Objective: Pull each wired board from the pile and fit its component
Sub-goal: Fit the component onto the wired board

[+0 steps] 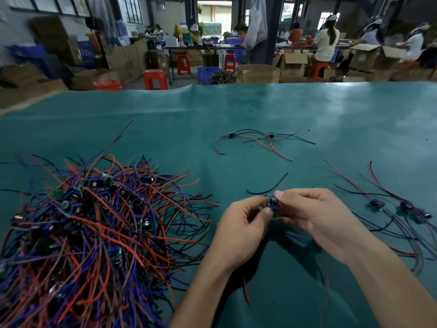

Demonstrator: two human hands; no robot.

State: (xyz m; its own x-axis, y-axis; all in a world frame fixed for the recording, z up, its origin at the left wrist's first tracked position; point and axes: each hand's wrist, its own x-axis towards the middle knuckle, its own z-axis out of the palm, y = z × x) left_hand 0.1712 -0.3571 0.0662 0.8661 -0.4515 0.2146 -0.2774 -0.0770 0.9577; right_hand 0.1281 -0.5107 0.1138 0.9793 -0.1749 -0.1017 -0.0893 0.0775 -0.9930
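Both hands pinch one small board above the green counter, right of the wire pile.

The counter (260,110) fills the view under a green mat. On its left lies the pile (94,221), a broad tangle of red, blue and black wires with small boards caught in it. Two wired boards (250,136) lie well apart from the hands toward the far side, and a few more boards (402,207) sit near the right edge with their wires trailing. The left hand (238,233) and the right hand (314,216) meet just right of the pile, fingers curled. Between their fingertips is the small board (272,202), held upright, thumbs pressed on it from either side; its wires hang below the hands.
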